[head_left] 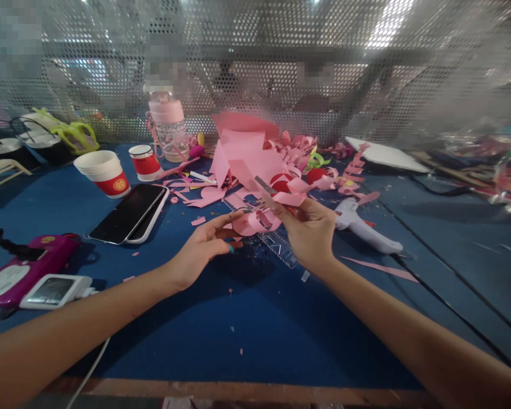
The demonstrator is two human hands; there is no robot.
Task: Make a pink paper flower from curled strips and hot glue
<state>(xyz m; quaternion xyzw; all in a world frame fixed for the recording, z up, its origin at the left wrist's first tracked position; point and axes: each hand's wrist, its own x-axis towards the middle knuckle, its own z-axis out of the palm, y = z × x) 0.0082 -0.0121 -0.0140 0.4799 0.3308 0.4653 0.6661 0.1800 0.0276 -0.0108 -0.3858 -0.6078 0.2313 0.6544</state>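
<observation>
My left hand [204, 244] pinches the left edge of a pink paper piece [253, 223] with curled strips, held just above the table. My right hand [309, 230] is closed at that piece's right side. A pink paper strip [290, 199] shows at its fingers, and a flat grey blade-like tool [264, 184] sticks out from them; its handle is hidden in the hand. Beneath the hands lies a clear plastic stencil ruler [279, 250]. A white glue gun [364, 227] rests close by on the right.
Pink paper sheets [247, 150] and cut scraps are heaped behind the hands. Left are a phone [130, 213], paper cups [106, 173], a bottle [168, 125] and a purple power strip [29, 267]. Black cords [447, 270] cross the right side. A perforated metal screen [255, 74] stands behind.
</observation>
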